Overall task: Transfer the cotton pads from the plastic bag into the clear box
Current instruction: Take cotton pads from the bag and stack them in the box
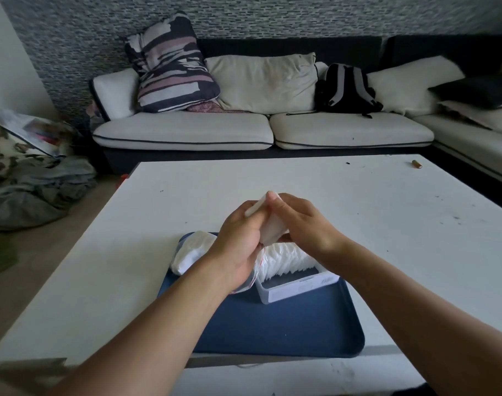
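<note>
Two hands meet over the blue tray (287, 324), seen from the head camera, the only view. Left hand (238, 241) and right hand (304, 224) press a small stack of cotton pads (272, 227) between them, fingers curled round it from both sides. One pad edge sticks up at the fingertips.

Clear box (298, 284) sits on the tray just below the hands, tilted to the tray edge. A row of pads already stands packed on edge in its far part; the near part looks unfilled. Plastic bag (191, 252) lies on the tray's far left corner, beside the box, bulging with more white pads. Its mouth with a red seal line trails under the left wrist.

Step in hand, my read: squaring a fresh batch before it goes in. Task roughly midway, since the bag looks well filled.

Next move calls for lowering the stack on edge into the free gap, against the standing row, pads kept pinched so they don't fan out.

Tray sits on a white table (387, 210); sofa (258, 130) behind it.
</note>
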{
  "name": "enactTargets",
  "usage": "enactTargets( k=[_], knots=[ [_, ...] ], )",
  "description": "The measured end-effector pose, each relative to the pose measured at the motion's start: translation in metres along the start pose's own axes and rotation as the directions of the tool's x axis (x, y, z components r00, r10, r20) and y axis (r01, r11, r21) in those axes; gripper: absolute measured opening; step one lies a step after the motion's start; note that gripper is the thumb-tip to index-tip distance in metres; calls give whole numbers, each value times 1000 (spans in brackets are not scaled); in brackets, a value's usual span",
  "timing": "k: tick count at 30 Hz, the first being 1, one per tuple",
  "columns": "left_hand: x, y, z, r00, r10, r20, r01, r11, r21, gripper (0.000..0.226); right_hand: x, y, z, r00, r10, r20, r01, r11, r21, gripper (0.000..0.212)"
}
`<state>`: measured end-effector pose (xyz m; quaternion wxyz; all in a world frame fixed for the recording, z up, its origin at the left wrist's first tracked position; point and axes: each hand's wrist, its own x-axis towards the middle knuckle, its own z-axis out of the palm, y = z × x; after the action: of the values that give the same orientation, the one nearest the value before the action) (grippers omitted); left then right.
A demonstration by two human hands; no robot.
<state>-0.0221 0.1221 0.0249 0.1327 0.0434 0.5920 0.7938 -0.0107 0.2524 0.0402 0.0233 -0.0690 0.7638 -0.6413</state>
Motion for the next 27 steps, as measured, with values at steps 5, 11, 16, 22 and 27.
enactTargets(
  k=[5,11,16,22,27],
  knots=[
    [5,-5,2,997,-15,-74,8,996,-94,66,-1,6,0,1000,8,14,-7,995,-95,48],
    [11,-17,4,992,27,-124,-32,999,-37,50,3,5,-6,997,76,11,-74,993,-94,47],
    [7,-16,11,991,32,-133,-8,984,179,32,4,3,-31,985,168,45,-159,976,-146,49],
    [2,-18,-10,976,150,157,-203,384,901,44,8,19,-74,868,456,-198,-492,727,-479,34],
    [5,-38,-19,945,-27,326,-322,103,941,28,15,47,-68,828,471,-304,-548,568,-614,47]
  ],
)
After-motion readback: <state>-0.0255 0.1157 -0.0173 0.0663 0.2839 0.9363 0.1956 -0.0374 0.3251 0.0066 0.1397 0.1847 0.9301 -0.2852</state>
